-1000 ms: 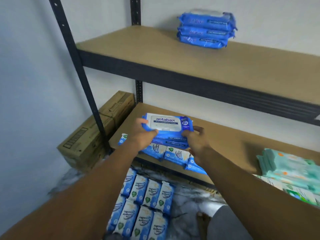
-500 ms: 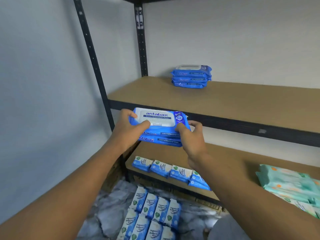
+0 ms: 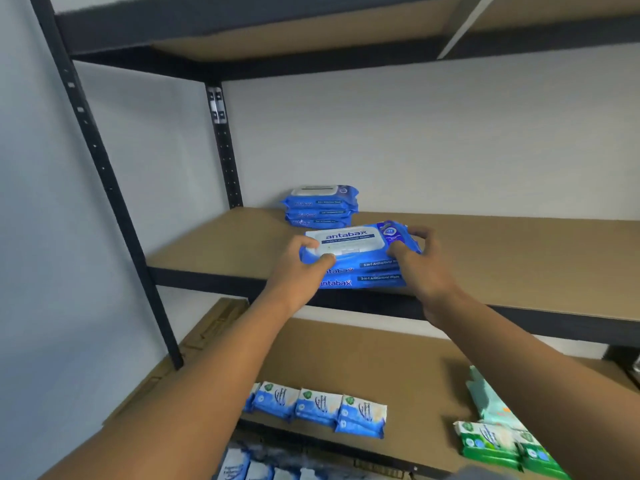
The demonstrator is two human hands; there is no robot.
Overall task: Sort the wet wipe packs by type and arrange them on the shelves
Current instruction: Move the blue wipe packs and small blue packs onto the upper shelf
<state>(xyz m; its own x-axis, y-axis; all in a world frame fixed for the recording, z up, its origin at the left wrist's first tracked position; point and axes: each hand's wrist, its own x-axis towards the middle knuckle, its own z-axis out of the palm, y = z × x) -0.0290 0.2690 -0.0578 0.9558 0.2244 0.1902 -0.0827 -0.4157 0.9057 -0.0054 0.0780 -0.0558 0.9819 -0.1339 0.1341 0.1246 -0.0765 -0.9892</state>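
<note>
Between both hands, fingers [image 3: 323, 262] pinching its ends, the stack of blue Antabax packs [image 3: 358, 258] sits at the middle shelf [image 3: 519, 258] edge.

**Dark metal shelving against pale walls**

Black steel shelving unit [image 3: 221, 161] set into a corner, standing against a plain pale wall [image 3: 433, 140] behind and another to the left. Perforated uprights: front post [image 3: 104, 174] slanting down the left, rear post by the corner with a small metal bracket near its top. Three brown particleboard decks framed by dark beams: top deck [image 3: 311, 39] seen from below, middle deck [image 3: 214, 247] at mid-height, lower deck [image 3: 398, 368] beneath. Flat cardboard boxes [image 3: 207, 330] wedged left of the lower deck, beside the front post. Strip of marbled grey floor below the lower deck's front beam. Soft, even, bluish light; faint shadows under each deck.
</note>
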